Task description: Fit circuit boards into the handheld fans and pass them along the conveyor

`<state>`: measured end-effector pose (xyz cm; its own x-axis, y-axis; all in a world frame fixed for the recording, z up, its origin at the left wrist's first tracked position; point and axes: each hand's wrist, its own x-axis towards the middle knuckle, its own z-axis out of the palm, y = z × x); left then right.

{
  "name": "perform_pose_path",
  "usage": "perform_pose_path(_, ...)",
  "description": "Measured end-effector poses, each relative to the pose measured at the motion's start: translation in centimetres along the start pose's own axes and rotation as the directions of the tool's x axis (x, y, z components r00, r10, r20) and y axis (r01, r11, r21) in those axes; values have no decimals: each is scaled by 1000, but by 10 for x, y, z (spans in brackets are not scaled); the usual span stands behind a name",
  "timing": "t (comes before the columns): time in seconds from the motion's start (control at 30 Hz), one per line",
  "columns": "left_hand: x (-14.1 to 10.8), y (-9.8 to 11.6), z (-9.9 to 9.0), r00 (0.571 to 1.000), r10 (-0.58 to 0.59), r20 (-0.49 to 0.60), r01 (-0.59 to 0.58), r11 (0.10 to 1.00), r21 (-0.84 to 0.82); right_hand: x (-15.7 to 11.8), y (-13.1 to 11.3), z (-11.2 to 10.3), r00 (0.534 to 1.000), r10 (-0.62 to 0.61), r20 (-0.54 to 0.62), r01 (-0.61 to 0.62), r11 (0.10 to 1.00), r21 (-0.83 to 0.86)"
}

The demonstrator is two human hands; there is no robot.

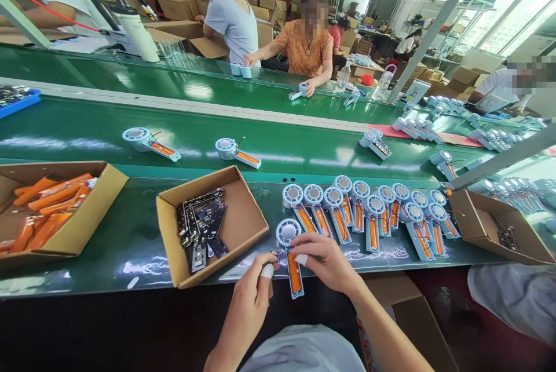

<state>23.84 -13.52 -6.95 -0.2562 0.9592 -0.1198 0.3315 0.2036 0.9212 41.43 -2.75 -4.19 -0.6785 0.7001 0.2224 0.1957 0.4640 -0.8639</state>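
A light-blue handheld fan (288,233) lies at the bench's front edge, its round head away from me and its open handle towards me. An orange-wrapped battery (295,280) sits in that handle. My right hand (326,261) grips the fan where head and handle meet, a white cover on one fingertip. Just left of the handle, my left hand (254,288) is closed in a pinch, its thumb also wearing a white cover. Thin wires run from the fan towards those left fingertips. What they pinch is small, dark and mostly hidden.
Left of my hands stands a cardboard box of black circuit boards (204,221); farther left, a box of orange batteries (56,204). Several fans (376,205) crowd the right, beside another box (482,215). More fans lie on the green belt (186,123). Co-workers (306,50) sit opposite.
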Motion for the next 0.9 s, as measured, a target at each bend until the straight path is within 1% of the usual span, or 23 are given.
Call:
perform_pose_path(0.07,-1,2,1,999,-17,31,18,999,-32,4,-4,10,994,85,-66,-80,994,76)
perform_pose_path(0.13,-2,6,2,998,-62,16,63,994,-84,6,-8,20,988,136,-71,-132,990,56)
perform_pose_path(0.2,-4,10,3,993,-115,-8,113,983,-144,5,-11,28,992,109,-67,-110,994,-18)
perform_pose_path(0.3,-4,16,3,987,-159,12,158,967,-202,1,-9,33,996,-11,-90,0,992,-124)
perform_pose_path(0.37,-1,17,1,988,-148,40,153,969,-195,-1,-6,34,992,-72,-99,54,983,-175)
perform_pose_path(0.43,3,17,0,992,-110,54,117,980,-159,-2,-4,34,989,-110,-94,88,973,-215)
perform_pose_path(0.53,8,15,0,996,-78,40,83,988,-127,-2,-3,33,990,-124,-62,105,965,-242)
perform_pose_path(0.6,9,15,2,995,-97,36,102,984,-149,-1,-3,34,992,-116,-53,100,964,-247)
perform_pose_path(0.67,7,16,6,991,-133,23,135,970,-201,-1,-2,35,990,-111,-81,88,965,-249)
perform_pose_path(0.77,2,16,9,983,-182,-37,166,949,-270,1,0,36,982,-115,-153,71,961,-267)
perform_pose_path(0.83,-1,14,10,984,-173,-47,156,953,-261,3,0,36,978,-118,-170,64,954,-294)
perform_pose_path(0.9,-2,11,8,991,-131,-29,122,969,-217,4,-1,36,980,-123,-159,64,942,-331)
